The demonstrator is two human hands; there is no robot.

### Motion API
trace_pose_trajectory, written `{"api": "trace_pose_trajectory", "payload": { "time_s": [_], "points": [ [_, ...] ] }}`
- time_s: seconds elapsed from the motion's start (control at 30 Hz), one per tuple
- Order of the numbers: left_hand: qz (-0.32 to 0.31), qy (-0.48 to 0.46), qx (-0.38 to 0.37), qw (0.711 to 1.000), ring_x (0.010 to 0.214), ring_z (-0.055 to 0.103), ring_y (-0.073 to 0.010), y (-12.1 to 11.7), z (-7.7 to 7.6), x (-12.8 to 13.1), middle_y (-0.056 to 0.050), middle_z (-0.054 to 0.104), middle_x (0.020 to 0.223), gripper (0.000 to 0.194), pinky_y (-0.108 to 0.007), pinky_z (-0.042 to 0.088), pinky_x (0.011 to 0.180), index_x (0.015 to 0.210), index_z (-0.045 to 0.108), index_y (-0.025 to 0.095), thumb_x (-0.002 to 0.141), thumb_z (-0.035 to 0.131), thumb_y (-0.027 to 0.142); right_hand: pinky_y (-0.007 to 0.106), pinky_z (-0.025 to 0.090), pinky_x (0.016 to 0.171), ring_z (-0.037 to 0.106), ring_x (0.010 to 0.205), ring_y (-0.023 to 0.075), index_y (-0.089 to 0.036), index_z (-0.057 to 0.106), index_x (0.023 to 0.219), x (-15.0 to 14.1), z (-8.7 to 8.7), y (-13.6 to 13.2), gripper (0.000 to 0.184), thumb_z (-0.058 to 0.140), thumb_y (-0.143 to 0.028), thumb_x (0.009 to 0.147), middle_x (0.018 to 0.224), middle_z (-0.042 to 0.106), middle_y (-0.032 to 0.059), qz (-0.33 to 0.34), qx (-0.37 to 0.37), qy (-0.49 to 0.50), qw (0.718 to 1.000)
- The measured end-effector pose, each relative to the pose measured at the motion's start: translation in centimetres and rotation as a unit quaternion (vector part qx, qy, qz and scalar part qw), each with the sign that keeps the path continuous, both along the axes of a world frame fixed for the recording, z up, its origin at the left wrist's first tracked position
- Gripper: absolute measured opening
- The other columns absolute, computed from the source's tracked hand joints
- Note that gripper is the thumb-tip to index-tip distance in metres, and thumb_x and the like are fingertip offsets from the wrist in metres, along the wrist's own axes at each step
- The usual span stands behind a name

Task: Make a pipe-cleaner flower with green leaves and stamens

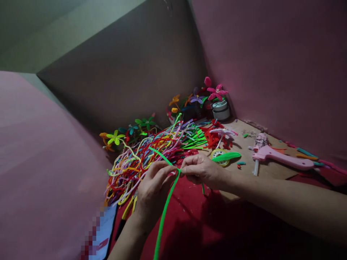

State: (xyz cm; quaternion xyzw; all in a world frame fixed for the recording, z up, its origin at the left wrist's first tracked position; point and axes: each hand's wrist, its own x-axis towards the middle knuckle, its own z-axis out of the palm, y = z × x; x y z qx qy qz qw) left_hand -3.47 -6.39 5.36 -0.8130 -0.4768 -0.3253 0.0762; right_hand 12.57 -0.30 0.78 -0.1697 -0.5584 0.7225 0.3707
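my left hand is pinched, fingers and thumb drawn together on a bright green fuzzy strand. my right hand is likewise pinched, its fingertips closed on the strand just beside those of the left. the strand is located between both hands, above a red cloth: one length rises toward the upper left, another hangs to the lower edge of view. a short green end shows below my right hand; whether it belongs to this strand, i cannot tell.

beyond the hands lies a heap of multicoloured strands. near my right wrist, a green leaf-shaped piece lies across a yellow-rimmed disc. farther right, a pink glue gun rests on a brown board. near my left forearm are a yellow-handled tool, partly hidden, and a phone.
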Motion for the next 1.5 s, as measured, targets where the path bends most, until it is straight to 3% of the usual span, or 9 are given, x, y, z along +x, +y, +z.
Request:
{"api": "trace_pose_trajectory", "payload": {
  "time_s": [0.2, 0.37, 0.47, 0.53, 0.7, 0.83, 1.03, 1.3, 1.5],
  "points": [
    [-0.037, 0.096, -0.031, 0.994, 0.078, 0.056, -0.0116, -0.2, 0.7, 0.6, -0.006, 0.057, 0.088, 0.015, -0.019, 0.043, 0.063, 0.086, 0.059, 0.019, 0.083, 0.045, 0.017, 0.018, 0.023, 0.037, 0.032, 0.036, 0.0043, -0.014, 0.051, 0.062, 0.0, 0.2, -0.3, 0.008, 0.054, -0.019, 0.067, 0.040, 0.042, -0.0065, 0.021, -0.013, 0.002, 1.000],
    [0.008, 0.013, -0.181, 0.983, 0.058, 0.043, -0.0100, 0.1, 1.4, 1.4, 0.000, 0.048, 0.065, 0.016, -0.021, 0.034, 0.054, 0.066, 0.050, 0.017, 0.081, 0.044, 0.021, 0.019, 0.026, 0.043, 0.035, 0.043, 0.0054, -0.015, 0.049, 0.057, 0.2, 0.4, -1.3, 0.014, 0.047, -0.016, 0.071, 0.046, 0.040, -0.0051, -0.080, 0.151, -0.086, 0.981],
    [0.051, -0.135, -0.368, 0.919, 0.050, 0.032, -0.0083, 0.6, 1.6, 1.6, 0.004, 0.036, 0.056, 0.019, -0.021, 0.027, 0.047, 0.064, 0.045, 0.017, 0.078, 0.048, 0.029, 0.020, 0.025, 0.047, 0.032, 0.047, 0.0053, -0.014, 0.049, 0.057, 0.2, 0.5, -2.0, 0.017, 0.045, -0.013, 0.073, 0.049, 0.037, -0.0049, -0.194, 0.295, -0.126, 0.927],
    [0.043, -0.202, -0.432, 0.878, 0.050, 0.028, -0.0079, 0.9, 1.7, 1.7, 0.005, 0.033, 0.056, 0.020, -0.021, 0.025, 0.046, 0.066, 0.044, 0.016, 0.077, 0.049, 0.033, 0.021, 0.025, 0.049, 0.032, 0.047, 0.0054, -0.014, 0.050, 0.058, 0.1, 0.5, -2.1, 0.018, 0.044, -0.012, 0.074, 0.049, 0.038, -0.0047, -0.226, 0.329, -0.141, 0.906],
    [0.046, -0.179, -0.351, 0.918, 0.056, 0.033, -0.0093, 1.4, 1.9, 1.9, 0.004, 0.038, 0.061, 0.018, -0.021, 0.028, 0.051, 0.066, 0.044, 0.017, 0.076, 0.050, 0.031, 0.018, 0.030, 0.046, 0.040, 0.046, 0.0053, -0.014, 0.050, 0.057, -0.1, 1.0, -1.4, 0.020, 0.042, -0.013, 0.076, 0.050, 0.048, -0.0030, -0.157, 0.224, -0.141, 0.952],
    [0.056, -0.204, -0.345, 0.915, 0.056, 0.037, -0.0092, 1.5, 2.3, 1.9, 0.004, 0.042, 0.061, 0.018, -0.021, 0.031, 0.053, 0.066, 0.045, 0.017, 0.077, 0.049, 0.031, 0.017, 0.029, 0.036, 0.040, 0.035, 0.0042, -0.014, 0.052, 0.068, 0.0, 1.4, -0.7, 0.015, 0.044, -0.021, 0.078, 0.052, 0.055, -0.0031, -0.047, 0.067, -0.087, 0.993],
    [0.056, -0.264, -0.362, 0.892, 0.055, 0.041, -0.0088, 1.7, 1.8, 1.8, 0.003, 0.048, 0.060, 0.017, -0.021, 0.033, 0.053, 0.069, 0.053, 0.015, 0.074, 0.053, 0.031, 0.016, 0.028, 0.030, 0.041, 0.029, 0.0038, -0.013, 0.051, 0.062, 0.1, 1.4, -0.3, 0.020, 0.049, -0.027, 0.077, 0.049, 0.057, -0.0023, -0.037, 0.017, -0.074, 0.996],
    [0.060, -0.335, -0.383, 0.859, 0.045, 0.033, -0.0059, 2.4, 1.8, 1.1, 0.005, 0.043, 0.050, 0.023, -0.020, 0.026, 0.045, 0.059, 0.049, 0.015, 0.071, 0.057, 0.032, 0.018, 0.039, 0.036, 0.055, 0.039, 0.0093, -0.010, 0.054, 0.073, 0.3, 0.4, 0.9, 0.022, 0.058, -0.031, 0.072, 0.064, 0.066, 0.0063, 0.067, -0.046, 0.020, 0.996],
    [0.059, -0.304, -0.404, 0.861, 0.046, 0.035, -0.0062, 3.4, 1.0, 0.0, 0.004, 0.043, 0.051, 0.020, -0.020, 0.027, 0.045, 0.060, 0.051, 0.014, 0.067, 0.060, 0.031, 0.017, 0.036, 0.033, 0.055, 0.038, 0.0097, -0.010, 0.053, 0.074, 0.1, -0.6, 1.6, 0.018, 0.056, -0.028, 0.073, 0.064, 0.067, 0.0073, 0.055, -0.082, -0.021, 0.995]
  ]
}}
